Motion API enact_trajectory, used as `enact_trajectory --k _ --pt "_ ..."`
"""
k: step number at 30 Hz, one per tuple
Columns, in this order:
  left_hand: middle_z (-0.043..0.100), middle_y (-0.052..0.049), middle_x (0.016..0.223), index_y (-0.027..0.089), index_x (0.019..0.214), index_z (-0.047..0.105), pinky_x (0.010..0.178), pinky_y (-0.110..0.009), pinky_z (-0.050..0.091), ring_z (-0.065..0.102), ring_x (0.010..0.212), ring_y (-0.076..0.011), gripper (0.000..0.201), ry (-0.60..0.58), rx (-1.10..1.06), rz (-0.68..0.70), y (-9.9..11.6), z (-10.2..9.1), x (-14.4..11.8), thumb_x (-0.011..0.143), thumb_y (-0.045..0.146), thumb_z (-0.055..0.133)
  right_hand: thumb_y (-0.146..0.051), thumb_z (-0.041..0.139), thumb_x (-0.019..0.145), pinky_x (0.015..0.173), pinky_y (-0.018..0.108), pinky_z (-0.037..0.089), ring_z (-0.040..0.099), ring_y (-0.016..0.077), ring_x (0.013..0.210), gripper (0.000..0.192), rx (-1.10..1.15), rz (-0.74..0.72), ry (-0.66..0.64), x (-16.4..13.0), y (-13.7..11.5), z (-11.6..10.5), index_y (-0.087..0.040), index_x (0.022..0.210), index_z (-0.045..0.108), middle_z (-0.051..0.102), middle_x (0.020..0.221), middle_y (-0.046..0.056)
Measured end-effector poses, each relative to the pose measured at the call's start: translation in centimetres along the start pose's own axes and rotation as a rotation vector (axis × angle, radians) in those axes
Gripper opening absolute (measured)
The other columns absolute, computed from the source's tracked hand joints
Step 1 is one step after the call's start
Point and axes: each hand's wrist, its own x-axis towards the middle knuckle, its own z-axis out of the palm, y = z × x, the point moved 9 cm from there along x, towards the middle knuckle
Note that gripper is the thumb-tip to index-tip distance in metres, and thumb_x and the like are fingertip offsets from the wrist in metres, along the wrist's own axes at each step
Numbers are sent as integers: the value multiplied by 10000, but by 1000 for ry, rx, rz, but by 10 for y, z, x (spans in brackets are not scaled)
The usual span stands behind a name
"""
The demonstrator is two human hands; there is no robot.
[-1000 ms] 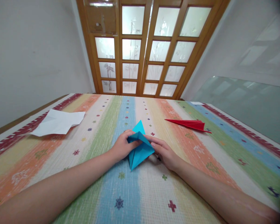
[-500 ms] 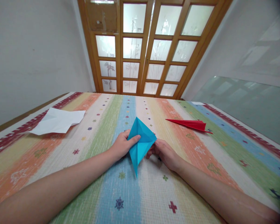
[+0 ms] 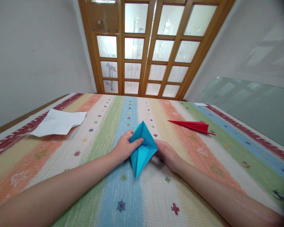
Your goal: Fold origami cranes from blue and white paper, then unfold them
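Observation:
A blue folded paper (image 3: 145,145), diamond-shaped with a crease down its middle, is held just above the striped tablecloth. My left hand (image 3: 125,146) grips its left side, the thumb lying across the front and the fingers partly hidden behind. At the paper's right corner is my right hand (image 3: 168,154), closed on the edge, with some fingertips out of sight behind the sheet. One long point of the paper faces away from me and the other points down toward me.
A red paper plane (image 3: 191,126) lies to the right on the tablecloth (image 3: 120,192). At the left rests a creased white sheet of paper (image 3: 59,123). Another white piece (image 3: 200,104) sits near the far right edge. Wooden glazed doors (image 3: 142,47) stand behind the table.
The blue paper has turned slightly, its far tip shifting right and its near tip left. Its upper layers now stand apart at the top left. Both hands stay nearly in place.

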Motion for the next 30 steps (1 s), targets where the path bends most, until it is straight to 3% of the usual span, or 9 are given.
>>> enact_trajectory --k 4,7,16,23,30 --pt "609 -121 1218 184 857 748 1047 -414 410 573 1146 -285 234 44 9 68 11 -6 3 809 412 736 -529 507 990 700 274 518 605 158 738 430 -65 -23 -10 1 -10 6 -167 1114 705 644 786 35" --pt "605 -118 1223 186 837 741 1072 -419 393 554 1184 -289 184 11 -33 99 20 -6 7 783 362 759 -546 505 984 694 270 521 604 159 743 443 -101 -35 -32 2 -15 11 -161 1024 720 650 788 45" --pt "686 -79 930 153 877 699 816 -337 495 633 893 -230 318 -21 -238 -61 21 -4 11 812 463 712 -604 545 938 658 264 523 609 158 720 477 -182 -63 -39 3 -22 13 -182 1046 740 669 831 53" --pt "695 -67 871 149 832 716 742 -300 482 630 813 -206 418 0 -245 -65 21 -8 14 828 565 674 -596 602 906 631 265 517 596 162 704 467 -197 -62 -35 3 -22 13 -183 1077 738 660 803 48" --pt "724 -63 870 150 1064 754 734 -308 490 638 785 -201 412 21 -176 -68 15 -9 14 888 503 634 -511 695 869 609 252 512 600 142 676 399 -150 -17 31 6 -11 6 -183 1096 715 664 815 34"
